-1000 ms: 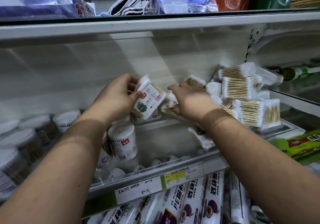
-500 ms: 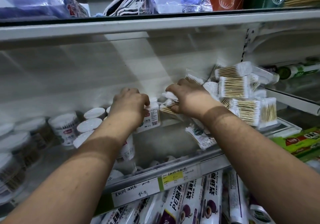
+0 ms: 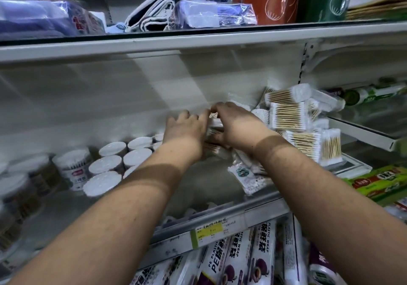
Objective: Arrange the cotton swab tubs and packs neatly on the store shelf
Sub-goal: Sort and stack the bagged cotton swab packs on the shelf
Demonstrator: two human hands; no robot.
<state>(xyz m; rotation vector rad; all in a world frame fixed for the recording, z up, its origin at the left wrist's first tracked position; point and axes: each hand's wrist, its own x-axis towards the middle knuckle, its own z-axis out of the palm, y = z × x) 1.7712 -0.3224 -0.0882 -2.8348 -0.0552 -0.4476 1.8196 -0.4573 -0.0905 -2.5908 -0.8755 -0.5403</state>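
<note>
Round cotton swab tubs with white lids stand in a cluster on the left of the glass shelf. Clear packs of wooden-stick swabs are stacked at the right against the back wall. My left hand and my right hand meet at the shelf's middle, both pressed around a few swab packs squeezed between them. A flat pack with a green logo lies slanted below my right wrist.
The upper shelf hangs low over my hands with folded cloths and bags on it. Plastic wrap rolls fill the shelf below. Green boxes sit at the right, and more tubs blur at the far left.
My left hand set down the labelled tub among the tubs and moved right to join my right hand on the packs. The view shifted slightly.
</note>
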